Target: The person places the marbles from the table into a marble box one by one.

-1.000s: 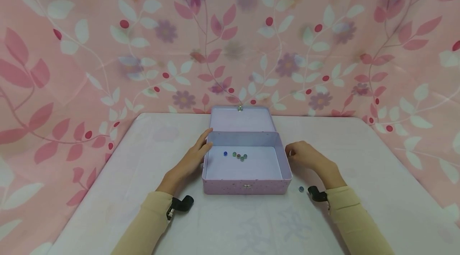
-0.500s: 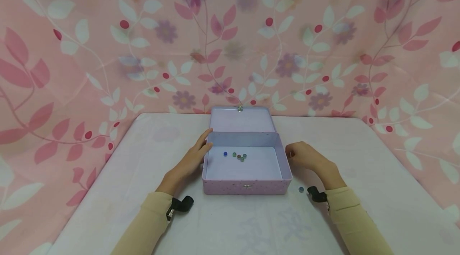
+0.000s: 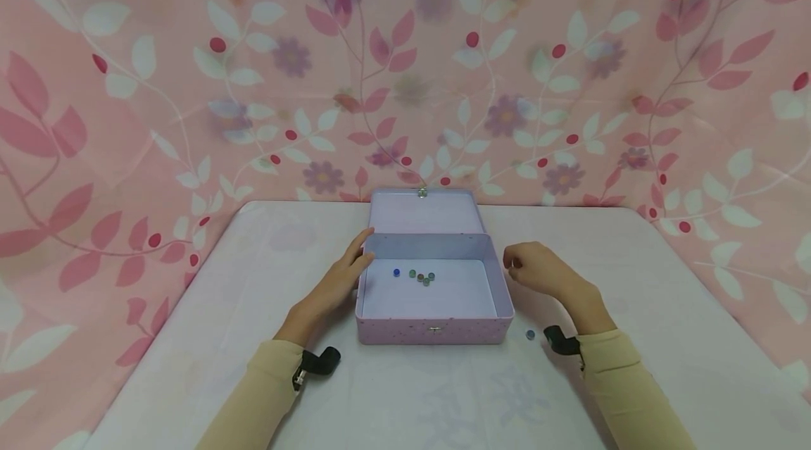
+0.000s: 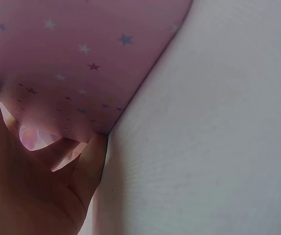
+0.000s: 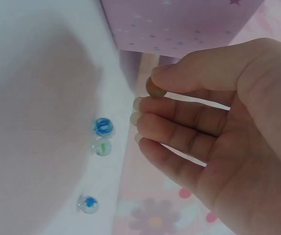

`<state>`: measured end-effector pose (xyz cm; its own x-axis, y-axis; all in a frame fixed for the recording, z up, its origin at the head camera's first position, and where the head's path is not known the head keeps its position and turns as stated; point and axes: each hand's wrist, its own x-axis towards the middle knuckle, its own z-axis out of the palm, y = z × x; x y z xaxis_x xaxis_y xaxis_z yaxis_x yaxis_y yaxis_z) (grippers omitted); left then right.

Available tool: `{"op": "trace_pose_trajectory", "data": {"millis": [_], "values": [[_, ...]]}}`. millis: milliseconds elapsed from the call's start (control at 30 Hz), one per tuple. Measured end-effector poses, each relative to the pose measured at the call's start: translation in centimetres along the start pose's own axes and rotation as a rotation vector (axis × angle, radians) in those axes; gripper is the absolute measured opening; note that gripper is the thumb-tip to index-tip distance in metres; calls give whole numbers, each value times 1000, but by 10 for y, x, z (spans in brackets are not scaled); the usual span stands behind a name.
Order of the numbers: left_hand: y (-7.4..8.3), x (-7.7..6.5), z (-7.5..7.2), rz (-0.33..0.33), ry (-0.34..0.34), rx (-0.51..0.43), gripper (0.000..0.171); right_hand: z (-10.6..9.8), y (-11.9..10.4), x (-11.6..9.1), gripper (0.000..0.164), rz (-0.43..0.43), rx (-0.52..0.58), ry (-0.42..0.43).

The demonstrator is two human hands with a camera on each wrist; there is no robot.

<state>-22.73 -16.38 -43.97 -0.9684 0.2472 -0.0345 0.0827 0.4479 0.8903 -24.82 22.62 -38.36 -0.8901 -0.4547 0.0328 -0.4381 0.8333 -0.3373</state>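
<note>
A pinkish-purple tin box [image 3: 434, 330] with a star print stands on the table, its lid [image 3: 424, 210] tipped back. On its floor lie a dark blue marble [image 3: 396, 272] and several greenish and brownish ones. My left hand [image 3: 336, 281] rests along the box's left side, fingers extended, two fingertips at the rim; the left wrist view shows fingers against the starred wall [image 4: 81, 68]. Beside the right wall, my right hand [image 3: 548, 274] pinches a brownish-orange marble [image 5: 155, 87] between thumb and index finger. The other fingers are gently bent.
A blue-swirled marble [image 5: 103, 127], a clear green one [image 5: 102, 147] and a clear blue one [image 5: 88, 204] lie on the white cloth near the right hand. In the head view one marble [image 3: 530, 334] shows off the box's front right corner. A floral curtain [image 3: 405, 70] hangs behind.
My right hand has risen slightly and turned beside the box's right wall. The left hand and the box hold their places.
</note>
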Motion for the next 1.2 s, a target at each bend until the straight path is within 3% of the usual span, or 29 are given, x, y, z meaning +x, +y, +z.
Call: {"op": "trace_pose_trajectory", "data": {"millis": [400, 500, 733, 933, 1200], "values": [[-2, 0, -5, 3, 3, -16, 55, -6, -12, 7, 12, -71, -19, 55], [0, 1, -2, 11, 39, -18, 52, -8, -13, 7, 12, -84, -15, 73], [6, 7, 11, 49, 22, -7, 53, -4, -6, -1, 21, -70, -59, 147], [0, 1, 10, 49, 37, -22, 53, 0, -9, -3, 10, -90, -22, 170], [1, -4, 6, 50, 44, -14, 53, -6, -21, -2, 11, -120, -38, 273]]}}
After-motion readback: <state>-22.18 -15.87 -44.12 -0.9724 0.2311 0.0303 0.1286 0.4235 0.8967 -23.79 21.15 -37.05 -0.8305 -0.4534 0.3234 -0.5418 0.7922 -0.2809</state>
